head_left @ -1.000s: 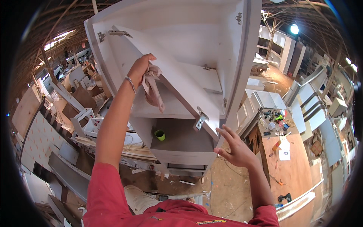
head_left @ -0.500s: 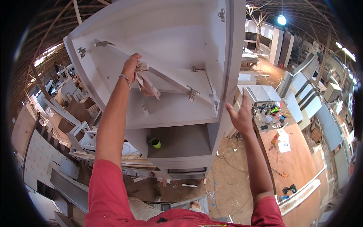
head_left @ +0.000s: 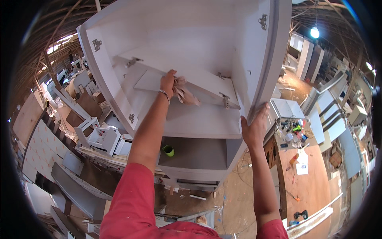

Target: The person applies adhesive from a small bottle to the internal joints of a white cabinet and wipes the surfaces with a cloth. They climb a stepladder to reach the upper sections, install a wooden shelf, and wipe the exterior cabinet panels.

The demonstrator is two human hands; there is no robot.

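A tall white-and-grey cabinet (head_left: 264, 67) stands open in front of me. Inside its upper compartment lies a loose white door panel (head_left: 199, 77) with metal hinges (head_left: 225, 100), slanting across the space; more loose panel shows beneath it. My left hand (head_left: 168, 84) reaches in, closed around a crumpled pinkish-beige rag (head_left: 185, 93) beside the panel's near edge. Whether those fingers also grip the panel is hidden. My right hand (head_left: 256, 126) lies against the cabinet's right front edge, fingers stretched and thumb apart, holding nothing.
Below, a green cup (head_left: 168, 150) sits in a grey open compartment. To the right, a wooden workbench (head_left: 314, 181) carries tools, small containers and a cordless drill (head_left: 301, 215). Stacked boards (head_left: 43, 149) crowd the left side. A cable and scraps litter the floor (head_left: 234, 199).
My left hand and the rag have moved right and slightly lower in view. My right hand has come to the cabinet's edge from beside it. The view has shifted, with the cabinet looming larger.
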